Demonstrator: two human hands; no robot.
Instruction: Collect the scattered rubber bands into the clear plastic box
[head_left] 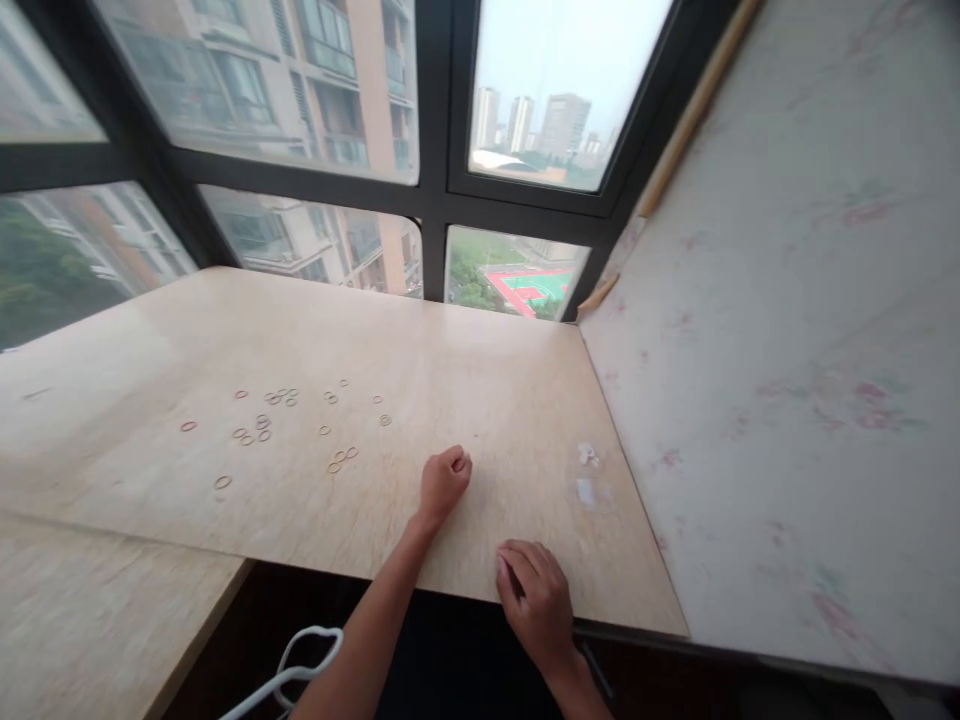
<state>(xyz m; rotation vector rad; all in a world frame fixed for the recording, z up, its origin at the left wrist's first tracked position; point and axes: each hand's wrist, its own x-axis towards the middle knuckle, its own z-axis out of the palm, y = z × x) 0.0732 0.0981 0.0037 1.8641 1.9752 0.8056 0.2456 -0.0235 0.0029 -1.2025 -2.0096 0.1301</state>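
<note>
My left hand (pixel 445 481) rests on the pale wooden board (pixel 315 330) as a closed fist, right of a scatter of several small rubber bands (pixel 264 425). What it holds, if anything, is hidden. My right hand (pixel 537 596) lies near the board's front edge with its fingers curled down onto the wood; I see nothing in it. The nearest bands (pixel 341 460) lie a short way left of my left fist.
A marbled wall panel (pixel 787 350) stands along the board's right edge. Dark-framed windows (pixel 435 200) close the far side. Two small whitish marks (pixel 586 470) sit near the right edge. A white cable (pixel 296 675) hangs below the front edge, beside another wooden surface (pixel 90 620).
</note>
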